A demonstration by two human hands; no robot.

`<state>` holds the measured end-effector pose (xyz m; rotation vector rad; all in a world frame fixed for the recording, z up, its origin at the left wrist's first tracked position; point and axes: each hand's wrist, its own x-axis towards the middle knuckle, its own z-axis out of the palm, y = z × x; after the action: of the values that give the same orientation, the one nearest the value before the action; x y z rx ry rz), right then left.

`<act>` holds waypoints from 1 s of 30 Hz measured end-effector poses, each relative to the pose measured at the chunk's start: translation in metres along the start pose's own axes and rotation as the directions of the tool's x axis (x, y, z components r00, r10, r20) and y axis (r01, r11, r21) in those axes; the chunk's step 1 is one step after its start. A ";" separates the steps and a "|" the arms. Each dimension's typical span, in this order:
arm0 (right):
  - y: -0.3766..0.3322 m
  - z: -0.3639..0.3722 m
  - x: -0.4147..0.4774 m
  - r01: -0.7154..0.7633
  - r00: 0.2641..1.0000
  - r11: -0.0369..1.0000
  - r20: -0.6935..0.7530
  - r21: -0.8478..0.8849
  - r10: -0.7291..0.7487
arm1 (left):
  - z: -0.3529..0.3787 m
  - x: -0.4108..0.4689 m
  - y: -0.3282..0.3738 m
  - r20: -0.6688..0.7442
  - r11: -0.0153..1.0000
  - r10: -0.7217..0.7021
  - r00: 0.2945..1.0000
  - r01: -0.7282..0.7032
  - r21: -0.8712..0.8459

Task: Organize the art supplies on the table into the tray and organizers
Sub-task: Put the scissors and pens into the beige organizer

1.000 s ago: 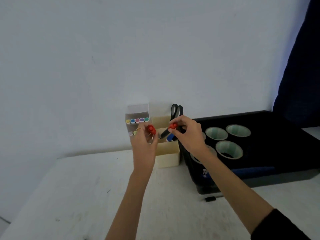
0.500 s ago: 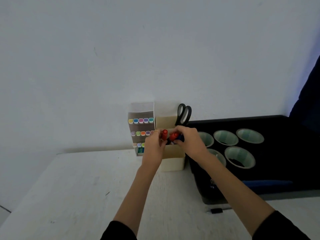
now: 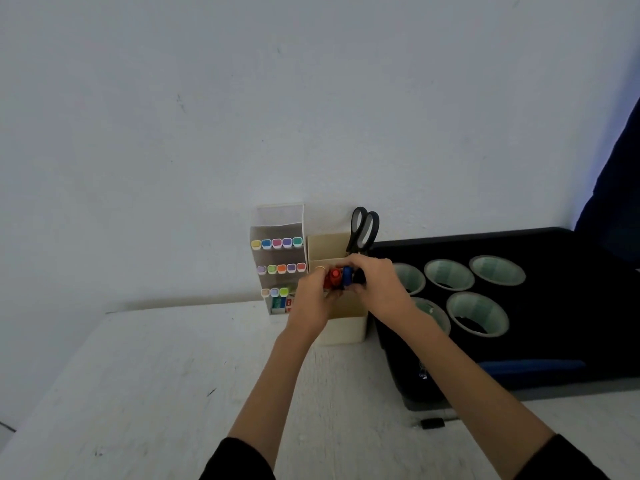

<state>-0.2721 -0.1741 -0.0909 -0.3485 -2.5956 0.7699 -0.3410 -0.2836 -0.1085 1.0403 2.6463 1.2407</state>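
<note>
A clear rack (image 3: 278,258) of colour-capped markers stands on the desk (image 3: 156,375), its labels too small to read. Beside it the left hand (image 3: 311,303) grips a red-capped marker (image 3: 334,277), the right hand (image 3: 377,285) a blue-capped marker (image 3: 347,276), over the cream organizer (image 3: 346,329) holding scissors (image 3: 363,230). In the black tray (image 3: 571,306) lie tape rolls (image 3: 478,313).

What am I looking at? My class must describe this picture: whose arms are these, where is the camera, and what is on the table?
No machine here: a person wears a camera on the head, so you look down along their own arms. The left hand and right hand together grip a few markers, red and blue caps showing, over a beige organizer on the white table. Scissors stand in its rear part. Left of it, a rack holds rows of coloured pens. On the right, a black tray holds tape rolls.
</note>
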 end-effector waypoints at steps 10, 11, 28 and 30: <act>0.004 -0.014 -0.020 0.026 0.992 0.999 -0.121 0.032 -0.022 | -0.014 -0.021 0.021 -0.146 0.989 0.144 0.979 -0.144 0.010; 0.003 -0.017 -0.024 0.027 0.991 0.999 -0.134 0.041 -0.022 | -0.016 -0.027 0.024 -0.171 0.987 0.154 0.973 -0.158 -0.005; 0.002 -0.083 -0.168 -0.052 0.909 0.926 -0.366 0.374 0.198 | 0.040 -0.141 0.103 -0.393 0.887 0.239 0.888 -0.364 -0.284; 0.012 -0.092 -0.188 -0.084 0.878 0.920 -0.408 0.383 0.250 | 0.052 -0.151 0.111 -0.375 0.851 0.317 0.871 -0.436 -0.292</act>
<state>-0.0633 -0.1870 -0.0860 -0.5740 -1.9620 1.0571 -0.1461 -0.2869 -0.1023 1.4459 2.3085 2.0497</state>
